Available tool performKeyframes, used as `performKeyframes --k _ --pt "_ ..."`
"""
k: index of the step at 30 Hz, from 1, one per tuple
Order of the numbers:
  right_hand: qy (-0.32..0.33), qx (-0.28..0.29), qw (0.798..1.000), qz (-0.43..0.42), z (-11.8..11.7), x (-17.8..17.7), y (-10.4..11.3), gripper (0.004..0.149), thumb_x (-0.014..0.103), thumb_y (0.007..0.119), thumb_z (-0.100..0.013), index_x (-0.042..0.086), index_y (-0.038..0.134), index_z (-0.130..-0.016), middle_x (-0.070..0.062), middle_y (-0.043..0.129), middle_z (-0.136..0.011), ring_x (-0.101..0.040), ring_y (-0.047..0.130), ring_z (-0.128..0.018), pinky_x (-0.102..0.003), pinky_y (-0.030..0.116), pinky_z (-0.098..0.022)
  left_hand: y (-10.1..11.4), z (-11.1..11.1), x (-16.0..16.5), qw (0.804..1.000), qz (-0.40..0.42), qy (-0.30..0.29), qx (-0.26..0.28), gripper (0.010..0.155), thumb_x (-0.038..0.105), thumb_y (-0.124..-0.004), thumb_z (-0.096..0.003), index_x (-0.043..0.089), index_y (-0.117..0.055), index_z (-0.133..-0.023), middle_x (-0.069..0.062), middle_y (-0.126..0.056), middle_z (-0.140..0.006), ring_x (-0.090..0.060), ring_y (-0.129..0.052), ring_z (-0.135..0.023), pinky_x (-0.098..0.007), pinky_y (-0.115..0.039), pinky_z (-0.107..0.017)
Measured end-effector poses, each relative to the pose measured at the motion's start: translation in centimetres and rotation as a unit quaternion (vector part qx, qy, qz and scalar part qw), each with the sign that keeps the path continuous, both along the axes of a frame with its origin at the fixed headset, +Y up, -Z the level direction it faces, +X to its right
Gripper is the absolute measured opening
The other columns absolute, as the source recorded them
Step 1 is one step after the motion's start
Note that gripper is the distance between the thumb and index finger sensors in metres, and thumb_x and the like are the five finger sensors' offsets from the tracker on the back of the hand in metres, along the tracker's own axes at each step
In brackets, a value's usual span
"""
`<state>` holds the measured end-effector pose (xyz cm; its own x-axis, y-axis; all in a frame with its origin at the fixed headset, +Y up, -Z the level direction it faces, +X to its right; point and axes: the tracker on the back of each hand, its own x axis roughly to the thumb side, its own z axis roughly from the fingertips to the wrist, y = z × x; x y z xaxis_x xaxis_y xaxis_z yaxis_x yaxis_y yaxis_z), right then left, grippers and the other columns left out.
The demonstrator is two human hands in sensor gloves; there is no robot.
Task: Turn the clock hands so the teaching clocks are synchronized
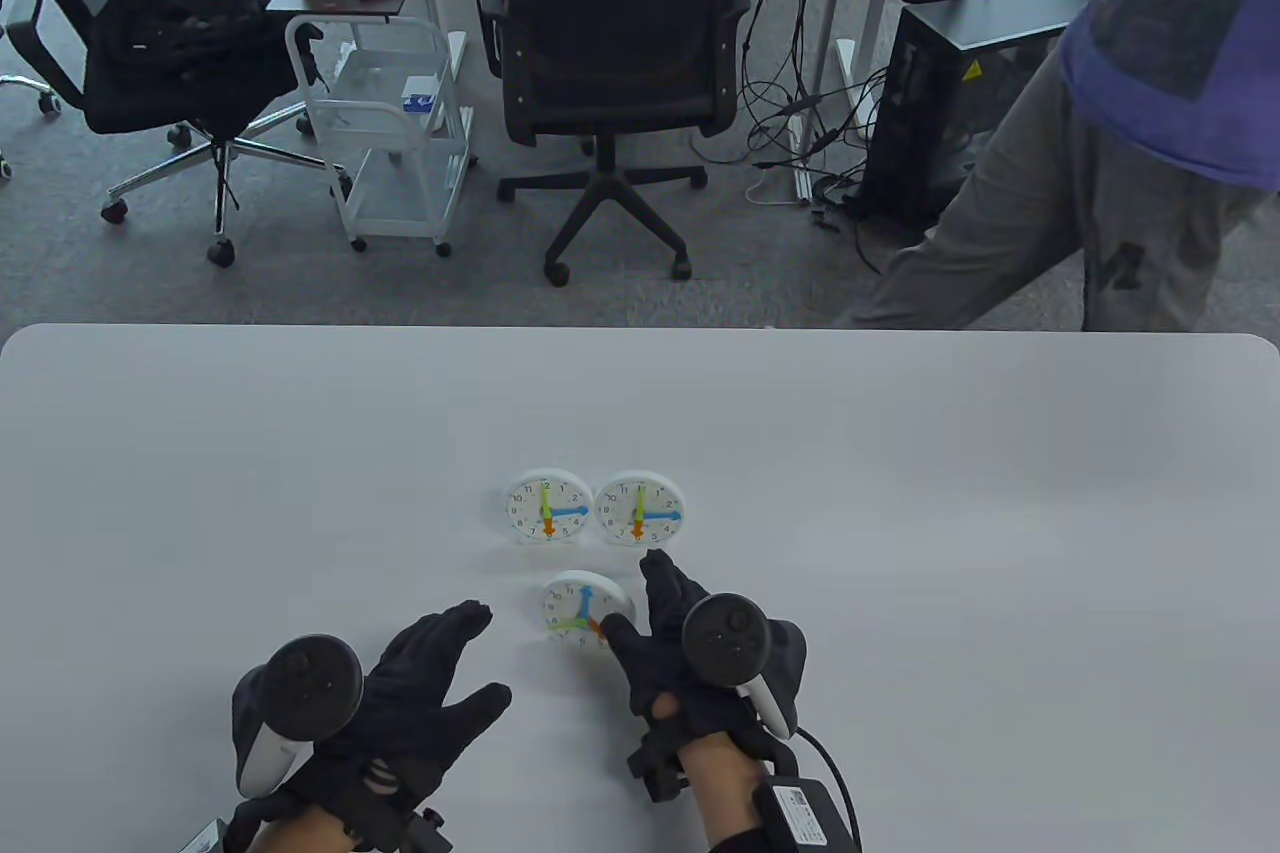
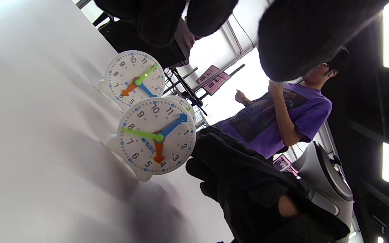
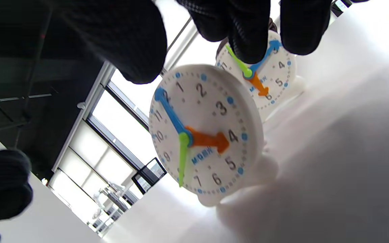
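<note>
Three white teaching clocks stand on the white table (image 1: 900, 543). The back left clock (image 1: 548, 508) and back right clock (image 1: 640, 508) both show green at 12, blue at 3, orange at 6. The near clock (image 1: 585, 608) shows blue near 12, green near 8, orange near 4, as in the left wrist view (image 2: 157, 136) and right wrist view (image 3: 203, 135). My right hand (image 1: 632, 593) is spread at this clock's right edge, thumb by the orange hand; I cannot tell if it touches. My left hand (image 1: 490, 653) rests open on the table left of it.
A person in a purple shirt (image 1: 1160, 63) stands beyond the table's far right corner. A black office chair (image 1: 620, 43) and a white cart (image 1: 390, 143) stand on the floor behind the far edge.
</note>
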<state>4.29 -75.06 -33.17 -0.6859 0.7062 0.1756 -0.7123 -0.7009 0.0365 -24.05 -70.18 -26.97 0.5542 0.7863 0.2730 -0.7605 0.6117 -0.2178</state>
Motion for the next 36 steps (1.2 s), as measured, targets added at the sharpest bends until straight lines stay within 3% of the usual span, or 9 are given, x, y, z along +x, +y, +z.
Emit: performKeyframes --k 5,12,19,26,36 --pt "0.001 -0.025 0.999 0.026 -0.5 -1.0 -1.1 0.073 0.041 0.079 -0.05 -0.003 0.054 -0.104 -0.023 0.07 -0.099 -0.058 0.069 -0.089 -0.076 0.047 -0.058 0.1 0.1 0.1 0.998 -0.052 0.003 0.047 0.081 0.056 -0.086 -0.0484 0.016 -0.052 -0.11 -0.025 -0.062 -0.115 -0.057 -0.05 -0.101 -0.073 -0.038 -0.063" --pt "-0.016 -0.029 0.999 0.014 -0.6 -1.7 -1.5 0.055 0.033 0.078 -0.05 0.001 0.07 -0.094 -0.018 0.084 -0.087 -0.054 0.077 -0.084 -0.076 0.048 -0.057 -0.2 0.4 0.6 0.997 -0.067 -0.028 0.036 0.081 0.056 -0.086 -0.0488 0.016 -0.052 -0.11 -0.025 -0.061 -0.115 -0.058 -0.05 -0.101 -0.073 -0.037 -0.063" --pt "-0.016 -0.035 0.999 0.02 -0.7 -1.5 -0.7 0.051 0.031 0.081 -0.049 0.0 0.076 -0.09 -0.019 0.089 -0.08 -0.055 0.079 -0.08 -0.077 0.047 -0.055 -0.1 0.6 0.5 0.997 -0.063 -0.03 0.045 0.081 0.056 -0.086 -0.0486 0.016 -0.052 -0.11 -0.025 -0.062 -0.115 -0.058 -0.05 -0.101 -0.073 -0.037 -0.063" --pt "-0.008 0.004 0.999 -0.037 0.0 -0.8 2.2 0.052 0.031 0.081 -0.048 -0.003 0.078 -0.088 -0.02 0.092 -0.075 -0.05 0.087 -0.073 -0.075 0.054 -0.054 0.2 0.7 0.3 0.997 -0.05 -0.02 0.056 0.081 0.057 -0.086 -0.0487 0.016 -0.051 -0.11 -0.025 -0.06 -0.115 -0.057 -0.049 -0.102 -0.073 -0.038 -0.063" --pt "0.037 0.07 0.982 -0.171 3.6 0.1 6.2 0.054 0.03 0.08 -0.049 -0.008 0.077 -0.087 -0.021 0.093 -0.07 -0.048 0.091 -0.065 -0.074 0.058 -0.051 0.7 1.2 0.0 0.997 -0.026 0.0 0.072 0.084 0.058 -0.083 -0.0497 0.013 -0.045 -0.11 -0.026 -0.053 -0.116 -0.058 -0.044 -0.102 -0.072 -0.037 -0.063"
